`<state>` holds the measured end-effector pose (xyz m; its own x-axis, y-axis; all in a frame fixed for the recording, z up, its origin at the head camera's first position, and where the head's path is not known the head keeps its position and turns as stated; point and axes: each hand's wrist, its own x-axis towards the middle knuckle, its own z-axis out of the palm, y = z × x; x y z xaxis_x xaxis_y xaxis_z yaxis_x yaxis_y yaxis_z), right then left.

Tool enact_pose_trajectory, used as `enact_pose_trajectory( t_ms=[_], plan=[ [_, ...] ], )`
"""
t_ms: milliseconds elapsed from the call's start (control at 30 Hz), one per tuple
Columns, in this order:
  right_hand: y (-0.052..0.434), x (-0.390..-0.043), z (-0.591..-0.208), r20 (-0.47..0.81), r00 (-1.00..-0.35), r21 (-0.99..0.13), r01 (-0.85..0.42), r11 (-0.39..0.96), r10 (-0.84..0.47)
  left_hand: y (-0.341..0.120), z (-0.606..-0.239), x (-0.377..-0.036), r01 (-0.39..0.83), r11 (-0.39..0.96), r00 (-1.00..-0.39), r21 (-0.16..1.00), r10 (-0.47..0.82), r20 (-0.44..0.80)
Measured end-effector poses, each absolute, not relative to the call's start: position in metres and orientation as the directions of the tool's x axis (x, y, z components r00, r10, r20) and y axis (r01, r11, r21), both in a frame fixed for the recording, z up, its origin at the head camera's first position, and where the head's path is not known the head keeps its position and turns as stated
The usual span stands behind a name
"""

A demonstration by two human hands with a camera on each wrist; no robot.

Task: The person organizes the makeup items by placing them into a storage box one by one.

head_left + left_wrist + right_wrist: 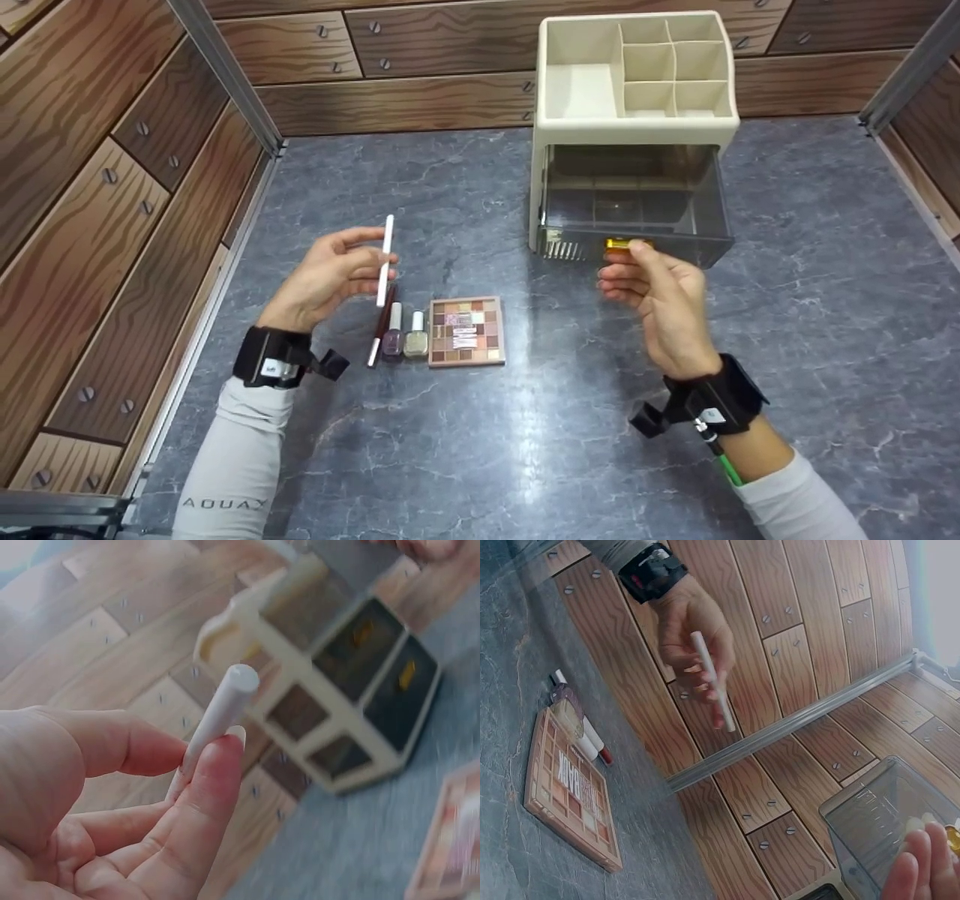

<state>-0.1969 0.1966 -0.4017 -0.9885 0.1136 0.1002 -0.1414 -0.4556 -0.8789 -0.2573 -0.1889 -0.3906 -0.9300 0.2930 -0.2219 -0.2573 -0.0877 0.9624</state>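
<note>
My left hand point(330, 274) pinches a slim white stick point(385, 259) between thumb and fingers, held above the table. The left wrist view shows the stick's blunt round end point(244, 679); its exact kind I cannot tell. My right hand point(671, 307) grips the gold handle point(617, 244) on the front of a smoky see-through drawer point(637, 202). That drawer stands pulled out of a cream makeup organizer point(637, 131). In the right wrist view, only some fingertips point(911, 870) of this hand show, beside the drawer.
Between the hands lie an eyeshadow palette point(466, 363), a pale gold nail polish bottle point(416, 343), a purple nail polish bottle point(392, 342) and a dark red pencil-like stick point(381, 330). Open compartments top the organizer. Two lower drawers have gold handles point(406, 675). Wood-patterned walls point(420, 52) enclose the table.
</note>
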Motion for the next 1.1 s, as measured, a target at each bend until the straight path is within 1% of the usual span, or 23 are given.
enact_pose_trajectory(
  t_ms=[233,367,600,900,1100],
  plan=[
    [0.197,-0.198,-0.402,0.102,-0.990,-0.879,-0.137,-0.457,0.101,-0.156,-0.358,-0.256,-0.229,-0.096,-0.907,0.969,0.383,-0.176],
    [0.198,-0.197,-0.402,0.107,-0.990,-0.877,-0.139,-0.459,0.097,-0.132,-0.342,-0.258,-0.235,-0.101,-0.875,0.967,0.455,-0.165],
    [0.199,-0.198,-0.402,0.102,-0.990,-0.880,-0.137,-0.454,0.101,-0.095,-0.324,-0.268,-0.221,-0.087,-0.826,0.971,0.546,-0.139],
    [0.199,-0.197,-0.404,0.088,-0.990,-0.884,-0.127,-0.450,0.108,-0.058,-0.314,-0.282,-0.202,-0.090,-0.797,0.975,0.594,-0.110],
    [0.198,-0.198,-0.404,0.087,-0.991,-0.880,-0.126,-0.457,0.106,-0.034,-0.312,-0.295,-0.182,-0.081,-0.819,0.980,0.564,-0.106]
  ],
)
